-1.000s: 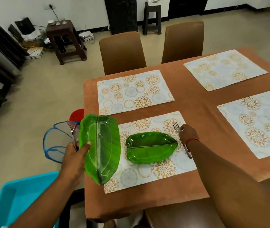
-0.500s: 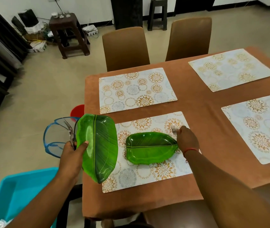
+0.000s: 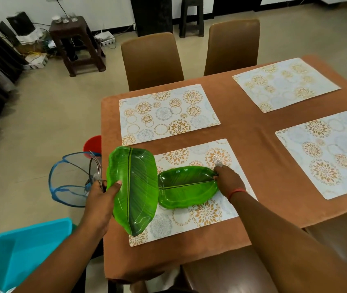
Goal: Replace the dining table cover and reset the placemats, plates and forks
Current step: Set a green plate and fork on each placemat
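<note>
A brown table cover (image 3: pixel 253 149) lies over the table with several floral placemats on it. On the near-left placemat (image 3: pixel 189 216) rests a green leaf-shaped plate (image 3: pixel 186 187). At that plate's right tip, my right hand (image 3: pixel 228 179) holds a fork (image 3: pixel 218 160) down on the mat; only the tines show past my fingers. My left hand (image 3: pixel 100 199) grips a second green leaf plate (image 3: pixel 134 187) by its edge, tilted over the table's left side. It also holds a bunch of forks (image 3: pixel 97 170) behind that plate.
Three other placemats lie bare: far left (image 3: pixel 168 113), far right (image 3: pixel 284 83), near right (image 3: pixel 327 151). Two brown chairs (image 3: pixel 151 60) stand at the far side. A blue mesh basket (image 3: pixel 68 180), a red bucket (image 3: pixel 93 143) and a turquoise tub (image 3: pixel 20 250) sit on the floor at left.
My right hand has slid the fork leftward, closer to the resting plate's right tip. My left hand keeps its plate and forks in about the same place.
</note>
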